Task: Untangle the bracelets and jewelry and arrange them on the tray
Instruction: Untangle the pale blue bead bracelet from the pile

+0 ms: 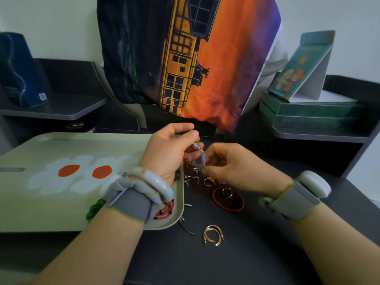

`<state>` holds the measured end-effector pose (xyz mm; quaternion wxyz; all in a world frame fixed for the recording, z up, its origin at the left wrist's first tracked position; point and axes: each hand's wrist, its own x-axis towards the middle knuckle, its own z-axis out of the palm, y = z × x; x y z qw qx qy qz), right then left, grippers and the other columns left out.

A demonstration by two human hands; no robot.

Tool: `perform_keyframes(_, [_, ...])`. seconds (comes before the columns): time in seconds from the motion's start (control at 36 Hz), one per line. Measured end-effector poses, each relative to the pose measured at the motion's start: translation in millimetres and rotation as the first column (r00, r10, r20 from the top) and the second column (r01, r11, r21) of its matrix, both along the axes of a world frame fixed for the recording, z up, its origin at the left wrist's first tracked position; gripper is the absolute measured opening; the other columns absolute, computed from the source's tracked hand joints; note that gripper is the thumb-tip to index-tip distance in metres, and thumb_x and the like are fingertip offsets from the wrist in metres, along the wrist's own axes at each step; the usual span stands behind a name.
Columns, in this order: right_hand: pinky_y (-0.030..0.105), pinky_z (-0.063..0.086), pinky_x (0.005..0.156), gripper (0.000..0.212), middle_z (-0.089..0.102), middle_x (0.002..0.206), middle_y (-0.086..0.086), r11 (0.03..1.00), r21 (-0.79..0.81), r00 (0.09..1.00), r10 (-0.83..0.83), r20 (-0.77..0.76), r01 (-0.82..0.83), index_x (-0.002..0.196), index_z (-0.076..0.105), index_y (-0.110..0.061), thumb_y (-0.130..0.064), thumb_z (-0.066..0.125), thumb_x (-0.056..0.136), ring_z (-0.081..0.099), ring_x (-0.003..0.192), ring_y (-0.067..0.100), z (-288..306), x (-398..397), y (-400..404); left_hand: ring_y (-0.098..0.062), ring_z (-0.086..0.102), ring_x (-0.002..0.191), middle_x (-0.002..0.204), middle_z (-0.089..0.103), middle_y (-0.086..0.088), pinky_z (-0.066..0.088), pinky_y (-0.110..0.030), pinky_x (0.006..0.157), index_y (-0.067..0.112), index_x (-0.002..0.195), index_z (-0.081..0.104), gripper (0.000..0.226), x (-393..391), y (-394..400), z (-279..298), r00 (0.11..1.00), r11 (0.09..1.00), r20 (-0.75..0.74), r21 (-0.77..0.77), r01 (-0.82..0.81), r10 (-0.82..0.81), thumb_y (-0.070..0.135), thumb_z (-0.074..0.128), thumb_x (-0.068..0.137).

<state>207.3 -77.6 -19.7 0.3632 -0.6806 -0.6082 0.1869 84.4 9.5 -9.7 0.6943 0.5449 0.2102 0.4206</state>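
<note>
We hold the pale lilac bead bracelet [198, 155] above the dark desk [257, 233], just right of the tray [51, 212]; left hand [168, 151] pinches its top, right hand [232, 167] pinches its lower beads. We should tease strands apart gently, never yanking

A pale lilac bead bracelet [199, 156] hangs pinched between both hands, above the tray's [61, 219] right edge. The pale green tray bears white flowers and holds a red cord bracelet [165, 211]. On the dark worktop [236, 254] lie a red bead bracelet [228, 199] ringing a gold ring [226, 192], gold hoops [212, 235] and small silver pieces [190, 178].
</note>
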Motion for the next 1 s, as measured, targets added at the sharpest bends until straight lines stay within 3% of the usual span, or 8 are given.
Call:
perform_keyframes(0.17, [0.015, 0.046, 0.052, 0.011, 0.062, 0.064, -0.008, 0.995, 0.021, 0.99, -0.101, 0.101, 0.099, 0.079, 0.062, -0.025, -0.017, 0.062, 0.086, 0.055, 0.049, -0.002, 0.2, 1.1, 1.5, -0.009, 0.066, 0.056, 0.08, 0.063, -0.008, 0.057, -0.024, 0.055, 0.012, 0.096, 0.06, 0.012, -1.4, 0.3, 2.4, 0.998, 1.0, 0.055, -0.013, -0.019, 0.02, 0.003, 0.056, 0.089])
perform_keyframes(0.25, [0.018, 0.047, 0.05, 0.012, 0.061, 0.065, -0.008, 0.989, 0.046, 0.989, -0.135, -0.056, 0.137, 0.095, 0.062, -0.021, -0.012, 0.055, 0.089, 0.057, 0.047, 0.002, 2.5, 0.7, 1.6, -0.009, 0.066, 0.056, 0.078, 0.063, -0.008, 0.056, -0.022, 0.052, 0.012, 0.098, 0.061, 0.012, -3.1, -1.7, 4.2, 0.998, 0.998, 0.044, -0.032, 0.055, -0.053, 0.004, 0.055, 0.089])
perform_keyframes(0.33, [0.03, 0.048, 0.05, 0.024, 0.065, 0.074, -0.005, 0.997, 0.044, 0.97, -0.058, -0.234, 0.07, 0.111, 0.059, -0.015, -0.007, 0.05, 0.091, 0.063, 0.054, 0.011, 3.4, -3.0, 0.1, -0.011, 0.065, 0.058, 0.075, 0.064, -0.007, 0.055, -0.022, 0.052, 0.011, 0.098, 0.061, 0.012, -4.5, -5.0, 5.8, 0.987, 0.987, 0.032, -0.024, 0.157, -0.157, 0.005, 0.055, 0.089])
perform_keyframes(0.39, [0.029, 0.044, 0.047, 0.028, 0.066, 0.073, -0.003, 0.999, 0.051, 0.952, 0.0, -0.307, 0.017, 0.113, 0.058, -0.013, -0.003, 0.049, 0.089, 0.065, 0.057, 0.018, 2.2, -5.8, -0.1, -0.013, 0.065, 0.06, 0.073, 0.065, -0.006, 0.055, -0.022, 0.053, 0.01, 0.099, 0.061, 0.013, -5.3, -6.8, 6.3, 0.976, 0.976, 0.027, -0.01, 0.218, -0.218, 0.005, 0.054, 0.089])
perform_keyframes(0.56, [0.027, 0.035, 0.042, 0.008, 0.06, 0.057, 0.007, 0.996, 0.059, 0.939, -0.035, -0.341, 0.059, 0.088, 0.063, -0.007, -0.006, 0.055, 0.089, 0.052, 0.047, 0.022, -0.4, -5.5, 3.0, -0.016, 0.066, 0.063, 0.074, 0.067, -0.009, 0.055, -0.024, 0.056, 0.007, 0.104, 0.061, 0.016, -7.3, -7.0, 8.4, 0.969, 0.969, 0.005, 0.01, 0.247, -0.248, 0.006, 0.054, 0.089])
perform_keyframes(0.67, [0.024, 0.034, 0.04, 0.014, 0.057, 0.049, 0.011, 0.984, 0.115, 0.939, -0.09, -0.332, 0.134, 0.085, 0.066, -0.01, -0.021, 0.059, 0.091, 0.046, 0.039, 0.018, 4.4, -2.2, 3.3, -0.013, 0.067, 0.06, 0.075, 0.068, -0.01, 0.056, -0.024, 0.057, 0.007, 0.1, 0.062, 0.014, -10.4, -1.9, 9.2, 0.989, 0.989, -0.03, 0.025, 0.145, -0.144, 0.004, 0.059, 0.087])
perform_keyframes(0.92, [0.031, 0.035, 0.046, 0.013, 0.062, 0.066, 0.028, 0.98, 0.166, 0.945, -0.055, -0.322, 0.113, 0.08, 0.068, -0.017, -0.026, 0.063, 0.087, 0.048, 0.051, 0.029, 14.2, -20.6, 6.7, -0.012, 0.067, 0.064, 0.085, 0.068, -0.013, 0.058, -0.024, 0.061, 0.009, 0.096, 0.064, 0.018, -42.2, 12.4, 18.5, 0.992, 0.993, -0.081, 0.059, 0.099, -0.095, 0.001, 0.066, 0.08])
perform_keyframes(1.0, [0.025, 0.038, 0.042, 0.009, 0.06, 0.057, 0.011, 0.988, 0.141, 0.95, -0.013, -0.313, 0.059, 0.078, 0.068, -0.019, -0.024, 0.065, 0.085, 0.051, 0.048, 0.021, 22.0, -33.2, 13.1, -0.011, 0.067, 0.064, 0.08, 0.07, -0.009, 0.058, -0.025, 0.059, 0.01, 0.098, 0.065, 0.021, -61.0, 25.1, 22.2, 0.992, 0.997, -0.103, 0.034, 0.071, -0.067, 0.001, 0.067, 0.079])
